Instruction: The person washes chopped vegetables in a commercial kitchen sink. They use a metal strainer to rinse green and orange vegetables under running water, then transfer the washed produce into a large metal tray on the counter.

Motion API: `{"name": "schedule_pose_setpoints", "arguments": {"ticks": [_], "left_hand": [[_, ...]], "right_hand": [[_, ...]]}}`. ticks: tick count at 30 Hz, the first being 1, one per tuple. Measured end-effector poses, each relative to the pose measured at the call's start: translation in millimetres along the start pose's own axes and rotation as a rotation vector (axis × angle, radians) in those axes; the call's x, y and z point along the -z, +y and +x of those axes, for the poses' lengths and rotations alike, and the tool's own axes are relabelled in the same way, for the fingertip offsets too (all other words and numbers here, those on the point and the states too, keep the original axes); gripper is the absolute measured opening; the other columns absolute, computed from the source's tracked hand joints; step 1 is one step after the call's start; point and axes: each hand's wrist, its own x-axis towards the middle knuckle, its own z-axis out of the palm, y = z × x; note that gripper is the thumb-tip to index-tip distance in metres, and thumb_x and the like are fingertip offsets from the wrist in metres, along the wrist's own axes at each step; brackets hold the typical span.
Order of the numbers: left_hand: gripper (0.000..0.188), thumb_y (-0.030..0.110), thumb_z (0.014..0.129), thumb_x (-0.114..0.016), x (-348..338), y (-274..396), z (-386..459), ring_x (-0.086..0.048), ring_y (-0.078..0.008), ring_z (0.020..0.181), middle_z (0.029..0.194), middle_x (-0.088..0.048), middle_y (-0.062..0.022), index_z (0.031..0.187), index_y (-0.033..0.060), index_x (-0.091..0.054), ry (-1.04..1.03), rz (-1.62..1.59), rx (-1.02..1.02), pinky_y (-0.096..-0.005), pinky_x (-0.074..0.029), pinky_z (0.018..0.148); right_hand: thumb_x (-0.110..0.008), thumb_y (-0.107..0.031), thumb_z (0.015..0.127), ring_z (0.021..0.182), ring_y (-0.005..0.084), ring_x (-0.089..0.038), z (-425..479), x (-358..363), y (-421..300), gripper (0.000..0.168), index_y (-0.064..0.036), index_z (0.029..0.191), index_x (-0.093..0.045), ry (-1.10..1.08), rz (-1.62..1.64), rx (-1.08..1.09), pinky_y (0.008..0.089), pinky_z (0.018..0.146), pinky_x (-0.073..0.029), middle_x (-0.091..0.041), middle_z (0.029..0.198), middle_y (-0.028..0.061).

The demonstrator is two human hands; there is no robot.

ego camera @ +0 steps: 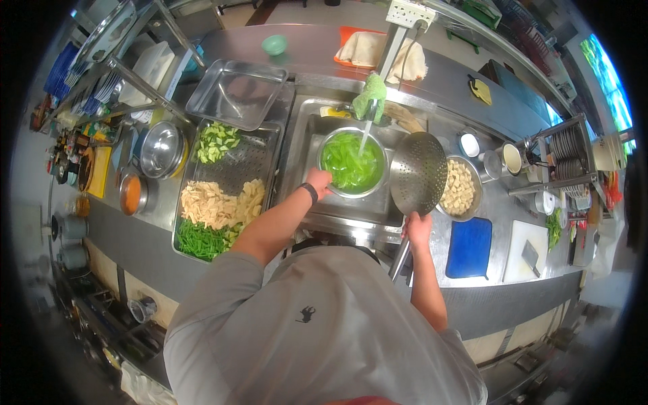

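Note:
My left hand point(319, 183) grips the near left rim of a steel bowl point(349, 195) that sits in the metal sink point(298, 147). Cut green vegetable pieces point(344, 162) float in the bowl's water. Water runs into it from a faucet point(373, 109) wrapped in a green cloth point(372, 93). My right hand point(418, 230) is closed around the handle of a large perforated skimmer point(419, 169). The skimmer's round head hangs over the sink's right side, tilted, and partly covers a bowl of pale cubes point(458, 187).
Left of the sink, a perforated tray point(253, 152) holds sliced cucumber-like pieces point(215, 142), pale strips point(207, 202) and chopped green beans point(200, 240). An empty steel pan point(238, 93) overlaps its far end. To the right lie a blue board point(470, 248) and a cleaver point(530, 255) on a white board point(516, 243).

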Motion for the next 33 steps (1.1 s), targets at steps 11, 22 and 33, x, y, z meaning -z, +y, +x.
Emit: {"name": "schedule_pose_setpoints", "arguments": {"ticks": [11, 22, 33], "left_hand": [[0.043, -0.011, 0.08, -0.049, -5.1, -17.9, 10.8, -0.066, -0.0418, 0.104, 0.113, -0.061, -0.0208, 0.122, -0.0055, -0.054, 0.023, -0.108, 0.084, -0.0636, -0.058, 0.078], [0.044, -0.011, 0.079, -0.048, -29.9, 24.9, 17.7, -0.065, -0.0446, 0.104, 0.116, -0.06, -0.0236, 0.122, -0.0065, -0.053, -0.085, -0.11, 0.061, -0.0646, -0.058, 0.082], [0.044, -0.009, 0.079, -0.049, -27.2, 27.9, 7.5, -0.066, -0.0424, 0.102, 0.119, -0.059, -0.0264, 0.124, -0.0121, -0.049, -0.027, -0.038, 0.005, -0.058, -0.06, 0.084]], "right_hand": [[-0.043, -0.004, 0.088, 0.037, 0.0176, -0.047, -8.7, 2.7, -7.2, 0.007, -0.002, 0.084, -0.048, 0.012, 0.023, -0.019, 0.0335, 0.033, -0.04, -0.047, 0.057, 0.0066], [-0.043, -0.007, 0.089, 0.038, 0.0171, -0.047, 0.4, 14.6, 4.0, 0.009, -0.001, 0.095, -0.047, -0.028, -0.032, -0.082, 0.0335, 0.033, -0.042, -0.048, 0.059, 0.0069], [-0.048, -0.01, 0.092, 0.045, 0.0154, -0.046, 25.6, -19.6, 10.1, 0.007, -0.004, 0.09, -0.047, -0.222, 0.116, -0.476, 0.0334, 0.038, -0.042, -0.051, 0.064, 0.0063]]}}
